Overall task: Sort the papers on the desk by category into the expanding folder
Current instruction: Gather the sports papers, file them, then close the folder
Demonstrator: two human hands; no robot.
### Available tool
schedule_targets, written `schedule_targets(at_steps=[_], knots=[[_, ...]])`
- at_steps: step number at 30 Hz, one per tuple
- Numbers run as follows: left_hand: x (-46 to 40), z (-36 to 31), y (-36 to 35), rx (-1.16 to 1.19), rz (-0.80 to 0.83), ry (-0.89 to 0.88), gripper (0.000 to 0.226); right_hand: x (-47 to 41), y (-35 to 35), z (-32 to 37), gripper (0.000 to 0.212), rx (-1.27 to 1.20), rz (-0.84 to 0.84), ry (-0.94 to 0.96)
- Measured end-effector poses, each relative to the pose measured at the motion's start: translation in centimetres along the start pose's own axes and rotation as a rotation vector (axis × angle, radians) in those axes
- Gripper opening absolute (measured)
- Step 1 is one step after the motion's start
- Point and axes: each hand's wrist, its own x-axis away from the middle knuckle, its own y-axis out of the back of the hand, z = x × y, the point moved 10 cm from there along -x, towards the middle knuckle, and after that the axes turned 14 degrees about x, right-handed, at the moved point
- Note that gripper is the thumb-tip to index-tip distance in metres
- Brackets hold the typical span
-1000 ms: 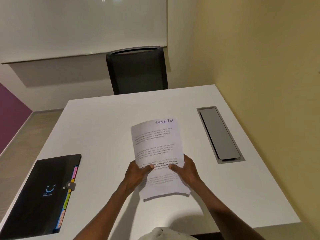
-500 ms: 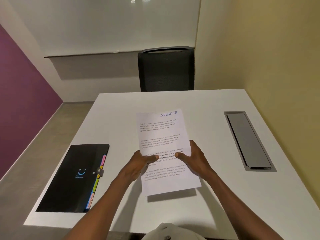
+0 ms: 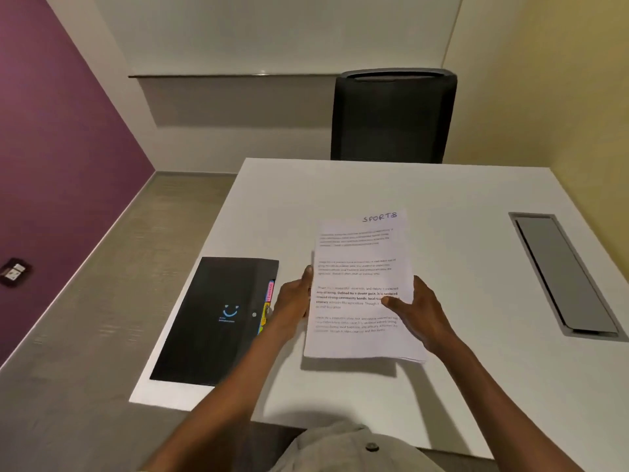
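- Barely started imo: both hands, left hand (image 3: 293, 303) and right hand (image 3: 418, 310), grip the paper stack (image 3: 360, 287), "SPORTS" sheet on top.
- Expanding folder (image 3: 218, 318) lies closed on the worktop (image 3: 459, 267); nothing looks filed yet.

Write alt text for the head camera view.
A person's left hand and right hand hold a stack of printed papers, hand-labelled SPORTS, above a white desk. A closed black expanding folder with coloured tabs lies to the left; a black chair stands beyond.
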Motion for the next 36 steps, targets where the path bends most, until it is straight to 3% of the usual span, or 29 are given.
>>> schedule_targets(at_steps=[1, 3, 5, 7, 11, 13, 17, 20, 28, 36], knots=[[-0.6, -0.5, 2.1, 0.011, -0.089, -0.078, 0.055, 0.1, 0.0, -0.3, 0.045, 0.0, -0.03, -0.025], [-1.3, -1.5, 7.1, -0.211, -0.31, -0.218, 0.02, 0.3, 0.1, -1.2, 0.043, 0.002, -0.094, -0.074], [-2.0, -1.8, 10.2, -0.516, -0.394, -0.267, 0.023, 0.9, 0.7, -2.1, 0.043, 0.017, -0.152, -0.121], [-3.4, -0.6, 10.9, -0.737, -0.32, -0.192, 0.033, 1.8, 1.2, -3.0, 0.043, 0.041, -0.198, -0.171], [-4.6, 0.9, 11.1, -0.981, -0.227, -0.1, 0.03, 4.1, 1.9, -4.0, 0.043, 0.06, -0.25, -0.241], [-4.8, 0.8, 11.2, -0.974, -0.225, -0.067, 0.03, 4.5, 2.2, -4.1, 0.051, 0.062, -0.253, -0.257], [-3.7, -1.4, 10.1, -0.926, -0.192, -0.092, 0.023, 3.8, 3.2, -2.0, 0.093, 0.135, -0.212, -0.186], [-2.4, -4.5, 9.0, -0.9, -0.106, -0.168, 0.035, 2.3, 2.7, 0.7, 0.102, 0.308, -0.181, -0.079], [4.2, -14.6, 3.7, -0.513, 0.049, -0.338, 0.022, -1.9, 0.3, 8.6, 0.039, 0.382, -0.053, 0.264], [6.8, -16.6, 1.2, -0.607, -0.03, -0.425, 0.023, -2.4, 1.1, 13.5, 0.021, 0.549, -0.03, 0.383]])
